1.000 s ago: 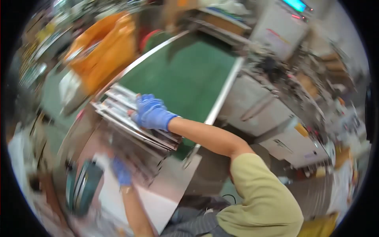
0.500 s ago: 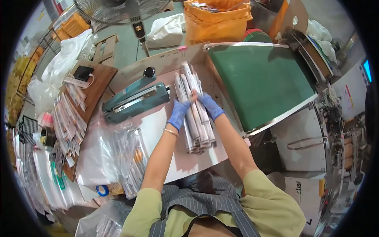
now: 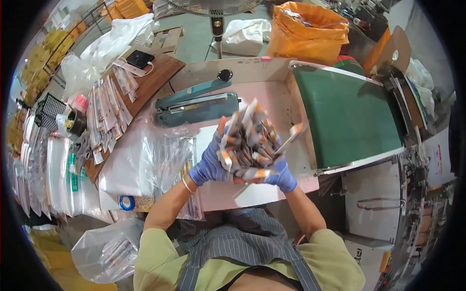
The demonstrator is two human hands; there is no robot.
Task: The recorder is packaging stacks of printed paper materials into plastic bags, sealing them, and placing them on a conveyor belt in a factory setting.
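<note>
Blue-gloved, the left hand (image 3: 212,160) and the right hand (image 3: 281,175) clasp a bundle of slim packets (image 3: 252,140) between them, its grey, white and orange ends turned up toward my camera. I see the left fingers clamped along the bundle's left side, one bare fingertip pointing up, while the right fingers grip its lower right; the rest of the fingers are hidden from me by the packets. The bundle is in front of the person, above the pink work table (image 3: 228,198), with a few ends fanning out and one slim packet (image 3: 292,137) jutting to the right, slightly blurred. Just beyond the bundle, toward the left, I have a teal sealing machine (image 3: 199,107) with a black knob on its raised lever. A green belt (image 3: 349,119) lies to the right. On the left I make out clear plastic bags (image 3: 167,151) and a blue tape roll (image 3: 127,202), and farther out a brown board (image 3: 160,73) carrying a dark phone (image 3: 140,59) and a row of packets (image 3: 109,105). Beyond the table stands an orange sack (image 3: 308,39).
</note>
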